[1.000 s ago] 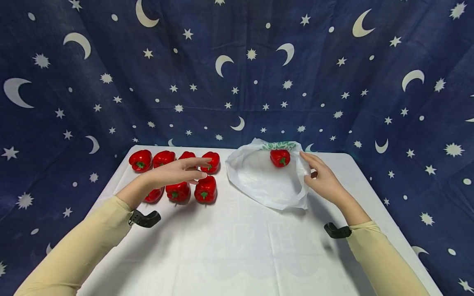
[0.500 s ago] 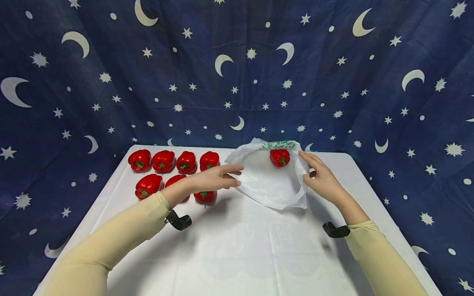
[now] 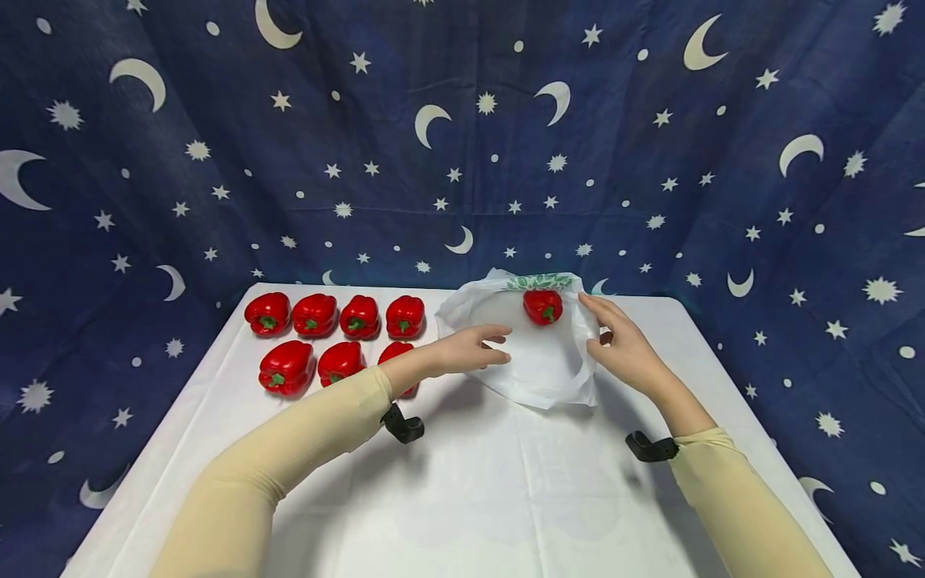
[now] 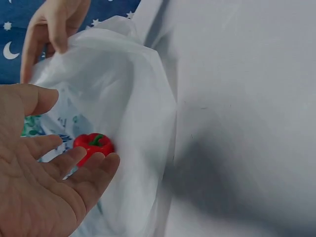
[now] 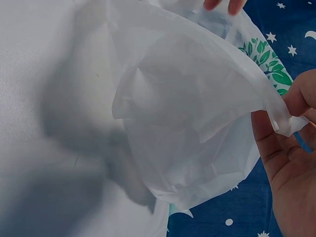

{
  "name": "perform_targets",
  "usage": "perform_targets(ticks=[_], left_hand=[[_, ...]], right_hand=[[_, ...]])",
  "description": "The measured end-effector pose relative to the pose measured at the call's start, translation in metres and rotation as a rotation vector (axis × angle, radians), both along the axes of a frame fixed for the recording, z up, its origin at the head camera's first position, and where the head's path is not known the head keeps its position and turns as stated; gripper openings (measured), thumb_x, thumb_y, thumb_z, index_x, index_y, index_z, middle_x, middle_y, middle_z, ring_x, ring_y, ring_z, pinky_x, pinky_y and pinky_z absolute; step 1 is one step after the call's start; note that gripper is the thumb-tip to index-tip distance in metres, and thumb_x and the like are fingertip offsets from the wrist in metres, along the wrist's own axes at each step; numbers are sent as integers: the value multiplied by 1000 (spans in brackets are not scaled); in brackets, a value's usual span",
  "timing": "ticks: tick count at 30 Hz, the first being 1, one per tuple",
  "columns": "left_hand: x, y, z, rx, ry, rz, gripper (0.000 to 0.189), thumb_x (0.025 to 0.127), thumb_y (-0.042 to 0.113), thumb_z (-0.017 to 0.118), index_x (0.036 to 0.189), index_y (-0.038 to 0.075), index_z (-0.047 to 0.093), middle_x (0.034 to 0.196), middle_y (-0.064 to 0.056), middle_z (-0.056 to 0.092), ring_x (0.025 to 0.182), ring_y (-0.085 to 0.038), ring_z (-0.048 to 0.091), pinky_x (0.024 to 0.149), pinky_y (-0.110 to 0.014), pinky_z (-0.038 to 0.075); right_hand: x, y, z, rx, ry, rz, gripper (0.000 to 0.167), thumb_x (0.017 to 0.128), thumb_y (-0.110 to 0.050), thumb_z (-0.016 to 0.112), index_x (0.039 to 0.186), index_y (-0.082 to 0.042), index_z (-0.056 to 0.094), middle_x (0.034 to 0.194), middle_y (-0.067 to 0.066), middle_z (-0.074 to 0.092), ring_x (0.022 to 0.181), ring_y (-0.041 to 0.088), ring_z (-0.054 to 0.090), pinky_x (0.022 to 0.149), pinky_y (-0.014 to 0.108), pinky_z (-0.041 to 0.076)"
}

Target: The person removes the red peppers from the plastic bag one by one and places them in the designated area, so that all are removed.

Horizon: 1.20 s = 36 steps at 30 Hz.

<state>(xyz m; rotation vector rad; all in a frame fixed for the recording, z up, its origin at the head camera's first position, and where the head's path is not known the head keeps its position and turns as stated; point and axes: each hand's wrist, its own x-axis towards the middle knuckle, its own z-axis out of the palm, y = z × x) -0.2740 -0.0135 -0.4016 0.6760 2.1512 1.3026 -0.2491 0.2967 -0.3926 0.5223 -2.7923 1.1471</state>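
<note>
A white plastic bag with a green leaf print lies spread with its mouth facing me. One red bell pepper sits inside it, also seen past my fingers in the left wrist view. My right hand pinches the bag's right edge between thumb and fingers; the right wrist view shows the film caught there. At the mouth's left side hovers my left hand, fingers loosely bent and holding nothing. My left forearm partly covers the nearest of the loose bell peppers.
Several red bell peppers stand in two rows on the table's left, among them a front-row pepper and a back-row pepper. A white cloth covers the table. Behind its far edge hangs a dark blue curtain with moons and stars.
My left hand has moved right, from above the loose peppers to the bag's mouth, staying without anything in it. The right hand keeps its hold on the bag's edge.
</note>
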Motion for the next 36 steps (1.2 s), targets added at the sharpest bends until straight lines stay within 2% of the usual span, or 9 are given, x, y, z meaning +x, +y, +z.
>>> perform_targets(ticks=[5,14,21,24,30,36], left_hand=[[-13,20,-12,26,6,36,64,99,25,65,156,7,41,155,-20,44,129,-28,57,102,-39,52],[-37,46,-33,91,-70,204,63,102,21,62,158,6,37,157,-21,40,132,-32,54,100,-41,53],[-51,63,-46,112,-54,281,63,102,17,61,158,1,35,157,-24,39,129,-35,56,97,-39,55],[-57,72,-49,160,-96,328,62,102,14,58,158,1,34,158,-24,36,134,-37,51,100,-41,54],[-71,86,-60,309,-190,506,64,99,11,59,157,0,35,158,-24,36,141,-34,43,100,-42,53],[-81,92,-69,416,-266,617,71,96,13,66,158,1,34,159,-23,32,134,-33,52,99,-43,54]], right_hand=[[0,1,1,-9,6,-3,76,92,6,57,161,-12,32,161,12,34,116,31,51,80,18,48],[-1,3,2,-16,19,5,75,91,8,57,160,-11,34,162,11,34,115,30,51,80,18,48],[-1,1,1,-26,14,11,75,91,7,57,160,-11,34,162,10,33,117,31,51,81,20,49],[-1,0,2,-27,18,4,75,91,7,58,160,-11,35,163,10,33,117,31,52,81,21,49],[0,-4,1,-49,16,9,75,91,6,59,160,-12,36,162,8,33,115,29,52,81,23,50],[2,-7,1,-34,12,-7,75,91,5,59,160,-14,35,163,7,33,115,28,52,82,25,51]])
